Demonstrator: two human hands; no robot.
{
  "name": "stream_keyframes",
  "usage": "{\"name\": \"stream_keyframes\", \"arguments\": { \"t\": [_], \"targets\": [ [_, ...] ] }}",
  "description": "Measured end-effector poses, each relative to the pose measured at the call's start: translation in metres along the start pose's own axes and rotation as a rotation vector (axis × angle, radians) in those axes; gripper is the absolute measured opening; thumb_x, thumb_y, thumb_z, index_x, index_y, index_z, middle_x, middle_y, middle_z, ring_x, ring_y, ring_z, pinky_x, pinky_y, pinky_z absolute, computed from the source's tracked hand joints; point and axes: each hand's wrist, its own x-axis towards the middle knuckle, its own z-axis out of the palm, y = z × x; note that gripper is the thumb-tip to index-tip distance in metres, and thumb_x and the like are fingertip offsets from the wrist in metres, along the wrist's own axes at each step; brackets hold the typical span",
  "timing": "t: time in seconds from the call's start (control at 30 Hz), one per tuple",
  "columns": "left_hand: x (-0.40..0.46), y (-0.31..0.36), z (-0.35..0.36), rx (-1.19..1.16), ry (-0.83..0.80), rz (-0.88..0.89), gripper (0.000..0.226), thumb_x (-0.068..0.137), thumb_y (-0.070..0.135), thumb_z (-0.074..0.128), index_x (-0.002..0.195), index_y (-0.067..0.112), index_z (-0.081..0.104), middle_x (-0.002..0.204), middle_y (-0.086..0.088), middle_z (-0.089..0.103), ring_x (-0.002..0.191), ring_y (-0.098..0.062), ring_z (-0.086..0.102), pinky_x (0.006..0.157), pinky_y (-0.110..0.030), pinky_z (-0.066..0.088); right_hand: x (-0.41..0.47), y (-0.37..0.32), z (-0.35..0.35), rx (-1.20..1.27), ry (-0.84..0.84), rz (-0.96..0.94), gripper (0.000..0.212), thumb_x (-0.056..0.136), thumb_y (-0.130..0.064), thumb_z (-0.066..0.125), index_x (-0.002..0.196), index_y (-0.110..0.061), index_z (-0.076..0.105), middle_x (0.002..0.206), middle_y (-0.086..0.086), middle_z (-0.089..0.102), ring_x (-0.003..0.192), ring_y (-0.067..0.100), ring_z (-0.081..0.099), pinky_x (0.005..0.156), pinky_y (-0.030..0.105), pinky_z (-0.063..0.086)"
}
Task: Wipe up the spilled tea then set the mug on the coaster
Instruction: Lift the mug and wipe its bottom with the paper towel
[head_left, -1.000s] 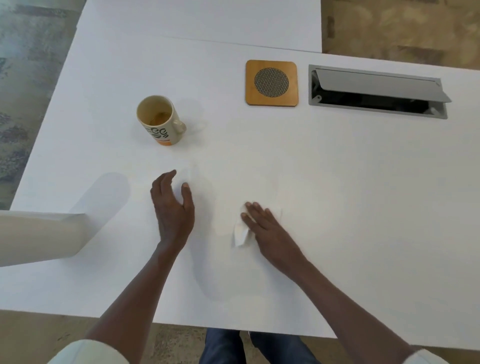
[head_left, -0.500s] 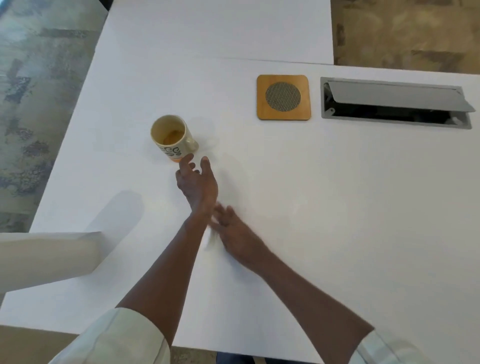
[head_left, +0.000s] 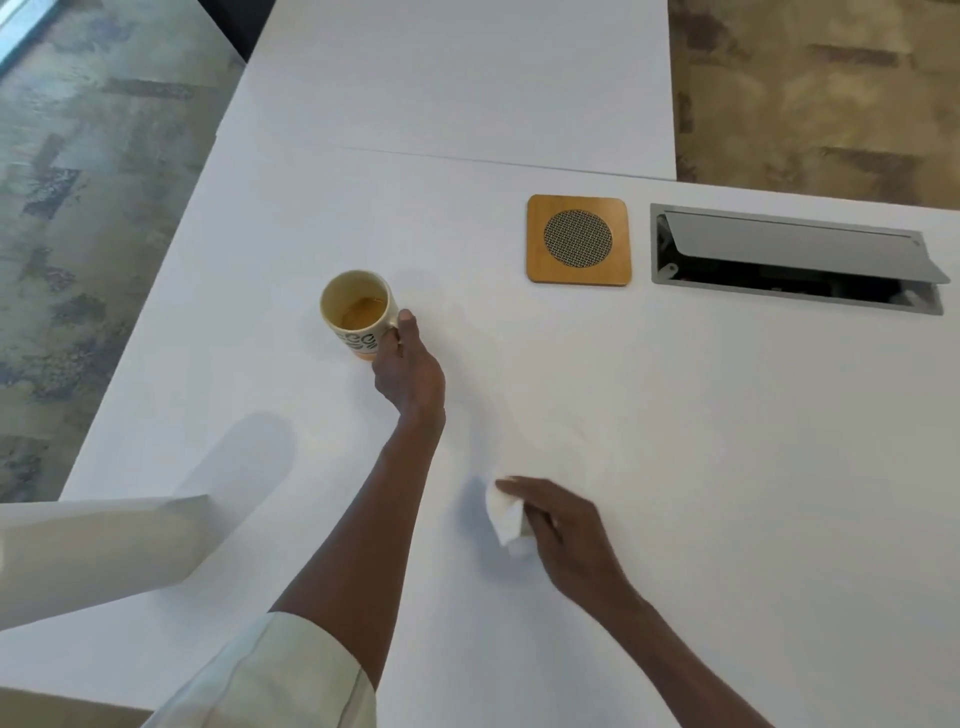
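At nine o'clock on the white desk (head_left: 675, 467): mug (head_left: 358, 312), some tea inside, left hand (head_left: 408, 371) fingers gripping it; right hand (head_left: 563, 530) fingers pinching a tissue (head_left: 505, 519); coaster (head_left: 578, 240) at one o'clock.

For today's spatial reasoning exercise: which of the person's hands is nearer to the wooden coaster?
Left. The left hand grips the mug, left of and below the coaster; the right hand, holding the tissue, lies farther toward the near edge.

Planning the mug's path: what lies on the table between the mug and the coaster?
Nothing: the head view shows bare white table between the mug and the wooden coaster.
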Motion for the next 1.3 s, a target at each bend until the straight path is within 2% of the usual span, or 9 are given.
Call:
{"name": "stream_keyframes", "arguments": {
  "t": [0.13,0.23,0.4,0.5,0.6,0.77,1.0,1.2,1.3],
  "targets": [
    [-0.003,0.005,0.000,-0.057,0.032,-0.019,0.029,0.098,0.039,0.054,0.087,0.025,0.076,0.113,-0.008,0.074,0.104,-0.031,0.065,0.101,-0.050,0.051,0.030,-0.007,-0.018,-0.008,0.136,0.068,0.042,0.088,0.016,0.050,0.106,-0.011,0.075,0.111,0.001,0.072,0.105,0.006,0.064,0.091,0.013,0.046],
    [-0.001,0.008,-0.002,-0.084,0.042,-0.052,0.023,0.096,0.034,0.060,0.085,0.023,0.077,0.102,-0.013,0.075,0.094,-0.026,0.065,0.102,-0.046,0.051,0.048,-0.016,-0.026,0.129,0.175,0.254,0.042,0.089,0.009,0.046,0.099,-0.017,0.078,0.113,-0.004,0.071,0.107,0.004,0.063,0.091,0.017,0.046],
    [-0.002,0.008,-0.018,-0.075,0.036,-0.043,0.023,0.096,0.031,0.063,0.075,0.031,0.072,0.087,0.003,0.071,0.097,-0.020,0.068,0.091,-0.034,0.054,0.071,-0.028,-0.030,0.335,0.178,0.455,0.024,0.091,-0.024,0.056,0.087,-0.030,0.079,0.101,-0.019,0.074,0.097,-0.004,0.063,0.074,0.017,0.046],
    [0.000,0.006,-0.031,-0.042,-0.005,-0.003,0.020,0.096,0.029,0.064,0.078,0.028,0.074,0.080,0.008,0.068,0.086,-0.014,0.063,0.080,-0.027,0.048,0.081,-0.030,-0.024,0.190,0.178,0.407,0.021,0.088,-0.018,0.063,0.088,-0.034,0.077,0.101,-0.021,0.073,0.096,-0.004,0.063,0.072,0.009,0.045],
    [0.003,0.010,-0.045,-0.014,-0.054,0.036,0.018,0.096,0.029,0.064,0.082,0.028,0.075,0.086,0.010,0.071,0.087,-0.006,0.065,0.080,-0.025,0.046,0.092,-0.029,-0.017,-0.020,0.168,0.289,0.033,0.087,-0.005,0.059,0.106,-0.029,0.069,0.115,-0.012,0.067,0.107,0.008,0.061,0.091,0.025,0.047],
    [0.017,0.026,-0.071,-0.022,-0.142,0.075,0.023,0.098,0.026,0.061,0.079,0.025,0.074,0.080,0.013,0.075,0.090,-0.015,0.074,0.094,-0.034,0.056,0.124,-0.037,0.001,-0.225,0.157,0.094,0.051,0.086,-0.002,0.060,0.132,-0.021,0.049,0.110,0.003,0.068,0.093,0.017,0.061,0.078,0.016,0.039],
    [0.040,0.057,-0.109,-0.042,-0.258,0.099,0.023,0.099,0.024,0.062,0.081,0.015,0.074,0.090,-0.002,0.076,0.085,-0.011,0.076,0.097,-0.038,0.056,0.196,-0.059,0.046,-0.548,0.163,-0.093,0.030,0.089,-0.007,0.056,0.117,-0.013,0.065,0.100,0.013,0.073,0.091,0.036,0.066,0.077,0.042,0.052],
    [0.059,0.075,-0.136,-0.021,-0.288,0.131,0.025,0.098,0.026,0.063,0.082,0.012,0.075,0.092,-0.005,0.077,0.091,-0.019,0.076,0.099,-0.041,0.056,0.233,-0.059,0.092,-0.771,0.053,-0.243,0.023,0.089,-0.006,0.044,0.104,-0.013,0.060,0.096,0.007,0.069,0.085,0.031,0.063,0.063,0.031,0.036],
    [0.066,0.081,-0.145,-0.008,-0.300,0.153,0.026,0.097,0.028,0.064,0.080,0.012,0.076,0.090,-0.004,0.077,0.092,-0.020,0.076,0.099,-0.042,0.055,0.233,-0.050,0.114,-0.859,-0.010,-0.242,0.027,0.095,-0.007,0.042,0.114,-0.012,0.060,0.108,0.009,0.067,0.100,0.029,0.063,0.075,0.036,0.048]
  ]
}}
